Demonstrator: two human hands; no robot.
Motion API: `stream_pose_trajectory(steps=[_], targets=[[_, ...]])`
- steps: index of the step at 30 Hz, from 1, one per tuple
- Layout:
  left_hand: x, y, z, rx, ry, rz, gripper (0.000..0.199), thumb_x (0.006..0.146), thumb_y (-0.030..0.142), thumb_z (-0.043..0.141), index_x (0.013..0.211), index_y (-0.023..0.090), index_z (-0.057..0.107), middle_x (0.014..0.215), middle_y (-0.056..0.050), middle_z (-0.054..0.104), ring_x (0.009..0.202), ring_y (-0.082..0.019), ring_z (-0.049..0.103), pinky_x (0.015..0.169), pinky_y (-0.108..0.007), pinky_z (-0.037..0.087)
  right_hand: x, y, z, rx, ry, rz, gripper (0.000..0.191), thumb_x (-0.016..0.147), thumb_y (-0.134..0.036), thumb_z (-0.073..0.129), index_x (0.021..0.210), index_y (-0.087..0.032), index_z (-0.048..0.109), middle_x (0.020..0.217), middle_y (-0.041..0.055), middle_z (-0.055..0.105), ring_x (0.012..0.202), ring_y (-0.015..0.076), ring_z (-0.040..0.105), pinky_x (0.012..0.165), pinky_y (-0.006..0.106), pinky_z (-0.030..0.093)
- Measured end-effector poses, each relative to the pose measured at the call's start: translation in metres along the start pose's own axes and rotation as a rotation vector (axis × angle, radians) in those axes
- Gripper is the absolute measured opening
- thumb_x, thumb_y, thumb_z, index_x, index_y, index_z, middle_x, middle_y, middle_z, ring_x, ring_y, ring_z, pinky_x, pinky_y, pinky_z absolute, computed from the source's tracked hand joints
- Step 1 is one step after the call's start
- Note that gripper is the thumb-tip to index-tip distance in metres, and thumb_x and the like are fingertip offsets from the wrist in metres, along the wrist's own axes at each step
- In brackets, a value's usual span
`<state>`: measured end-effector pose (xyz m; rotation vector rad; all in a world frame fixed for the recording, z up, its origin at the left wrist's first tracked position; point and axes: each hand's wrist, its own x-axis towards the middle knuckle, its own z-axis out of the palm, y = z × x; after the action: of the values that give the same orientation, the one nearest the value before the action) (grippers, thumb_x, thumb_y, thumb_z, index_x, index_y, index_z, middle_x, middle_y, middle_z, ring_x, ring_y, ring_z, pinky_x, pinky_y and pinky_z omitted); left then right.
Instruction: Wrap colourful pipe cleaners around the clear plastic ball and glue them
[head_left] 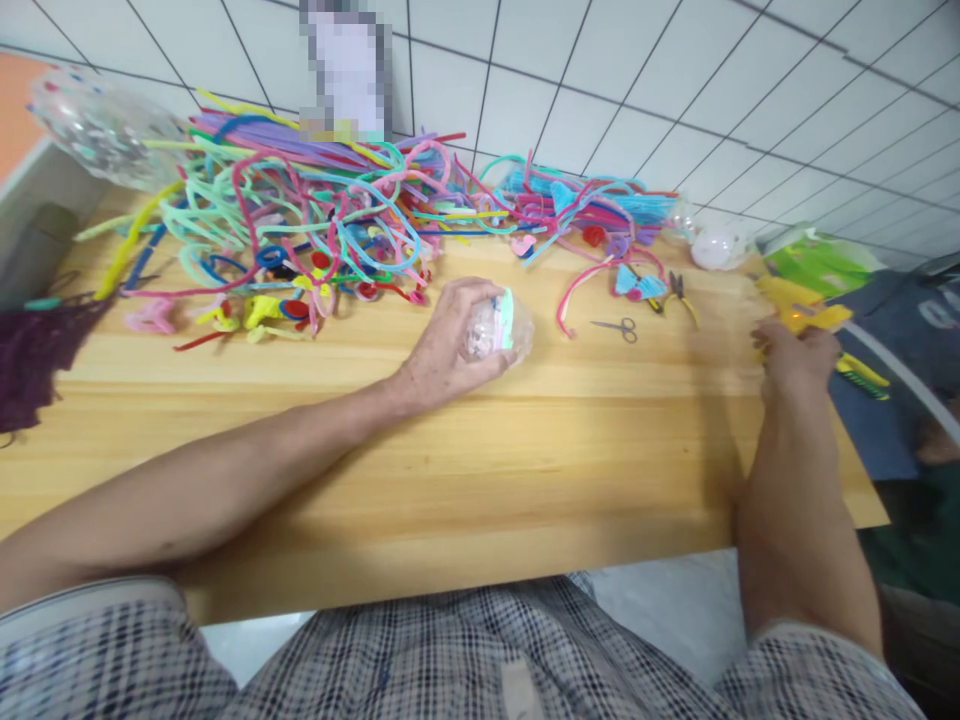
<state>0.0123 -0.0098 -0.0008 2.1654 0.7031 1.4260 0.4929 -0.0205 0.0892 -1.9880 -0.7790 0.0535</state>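
My left hand (442,345) is wrapped round a clear plastic ball (521,335) just above the middle of the table. Small bits show inside it, and a pale green strip (508,315) runs over its side. At the table's right edge, my right hand (796,350) is closed on a yellow glue gun (795,300) with a small orange glow on its body. Part of its handle is hidden by my fingers. Between my hands lie small scissors (619,328) and pliers with yellow handles (681,297).
A heap of coloured pipe cleaners (300,210) spreads along the back, with more bundles (592,205) to its right. Another clear ball (720,245) stands at the back right. A clear bag (112,125) is at the back left. Beyond the right edge, part of another person (922,530) shows.
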Motion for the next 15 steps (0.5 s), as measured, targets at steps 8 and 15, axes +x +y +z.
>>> stream_pose_trajectory(steps=[8,15], targets=[[-0.002,0.002,-0.002,0.080,-0.007,-0.019,0.069,0.109,0.064,0.077,0.164,0.034,0.050,0.157,-0.015,0.063,0.150,-0.037,0.064,0.126,-0.070,0.061,-0.102,-0.087,-0.011,0.445,-0.632,-0.278,0.019,0.075,-0.030,0.087,0.089,-0.028,0.076,0.104,0.0127,0.086,0.063,0.0174,0.060,0.063,0.040,0.043],[-0.004,0.004,-0.004,0.080,-0.028,-0.037,0.071,0.109,0.063,0.075,0.165,0.031,0.047,0.160,-0.015,0.060,0.154,-0.036,0.061,0.131,-0.063,0.056,-0.155,-0.105,0.005,0.330,-1.220,-0.207,0.022,0.083,-0.040,0.100,0.088,-0.025,0.084,0.100,0.0059,0.088,0.084,0.0204,0.068,0.069,0.033,0.055]])
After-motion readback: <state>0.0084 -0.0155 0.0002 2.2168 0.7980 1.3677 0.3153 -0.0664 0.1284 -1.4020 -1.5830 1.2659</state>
